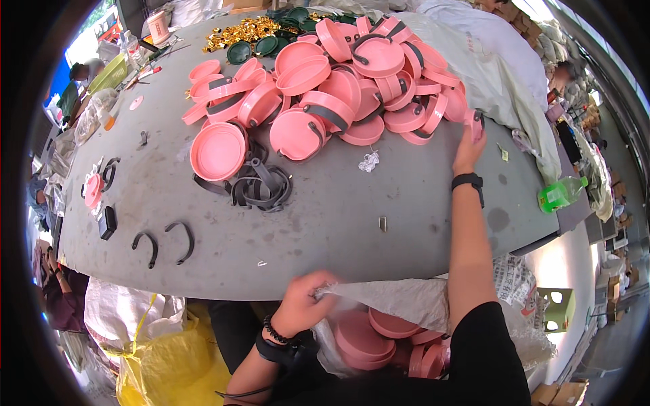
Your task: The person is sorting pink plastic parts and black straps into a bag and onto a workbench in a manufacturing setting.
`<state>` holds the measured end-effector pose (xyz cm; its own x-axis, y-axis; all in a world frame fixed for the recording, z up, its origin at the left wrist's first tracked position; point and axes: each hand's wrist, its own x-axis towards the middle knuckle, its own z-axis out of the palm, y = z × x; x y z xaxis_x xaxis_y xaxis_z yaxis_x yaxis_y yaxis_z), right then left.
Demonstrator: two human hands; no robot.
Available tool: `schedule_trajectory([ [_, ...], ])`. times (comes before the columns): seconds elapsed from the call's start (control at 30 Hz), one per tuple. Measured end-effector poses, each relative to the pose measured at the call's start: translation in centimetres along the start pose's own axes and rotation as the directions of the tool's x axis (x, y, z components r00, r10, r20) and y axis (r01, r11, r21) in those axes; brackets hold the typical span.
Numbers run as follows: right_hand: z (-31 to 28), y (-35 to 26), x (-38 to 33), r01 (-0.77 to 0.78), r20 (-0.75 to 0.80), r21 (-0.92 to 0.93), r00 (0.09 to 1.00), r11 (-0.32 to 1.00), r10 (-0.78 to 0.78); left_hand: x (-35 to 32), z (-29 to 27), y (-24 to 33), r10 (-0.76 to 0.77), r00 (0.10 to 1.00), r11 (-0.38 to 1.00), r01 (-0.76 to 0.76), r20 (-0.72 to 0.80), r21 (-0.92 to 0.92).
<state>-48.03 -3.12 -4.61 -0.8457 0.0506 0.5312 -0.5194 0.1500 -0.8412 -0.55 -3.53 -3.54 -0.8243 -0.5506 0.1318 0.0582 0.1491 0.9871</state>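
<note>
My right hand (468, 150) reaches to the right side of the grey table, closed on a small pink lid with a dark grey strap (478, 124), seen nearly edge-on. Left of it is a big heap of round pink lids (298, 134), many with grey strap handles. At the table's front edge my left hand (306, 302), slightly blurred, pinches the rim of a whitish woven sack (399, 298). Inside that sack lie several more pink lids (362, 338).
Loose grey straps (264, 186) lie before the heap, two more (179, 242) at front left. Gold pieces (242, 32) and dark green lids (266, 46) are at the back. A green bottle (563, 194) lies near the right edge. A yellow sack (172, 358) stands below left.
</note>
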Motion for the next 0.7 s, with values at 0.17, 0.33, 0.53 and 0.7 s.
schedule_trajectory([
  [0.17,0.2,-5.9,1.1,-0.216,0.164,0.439,0.974,0.872,0.159,-0.1,0.1,0.0,0.037,0.999,0.999,-0.037,-0.023,-0.007],
  [0.33,1.3,-12.6,2.3,-0.629,0.579,0.627,0.771,0.46,0.266,-0.6,-0.1,-0.2,0.048,0.998,0.999,-0.048,-0.031,-0.011],
  [0.53,3.7,-11.8,5.8,-0.728,0.773,0.357,0.582,0.585,0.253,-0.4,0.0,-0.1,0.038,0.999,0.999,-0.038,-0.025,0.012],
  [0.7,5.8,-10.5,7.0,-0.603,0.588,0.102,0.679,0.792,0.441,-0.2,0.1,0.0,0.053,0.998,0.999,-0.053,-0.034,0.003],
])
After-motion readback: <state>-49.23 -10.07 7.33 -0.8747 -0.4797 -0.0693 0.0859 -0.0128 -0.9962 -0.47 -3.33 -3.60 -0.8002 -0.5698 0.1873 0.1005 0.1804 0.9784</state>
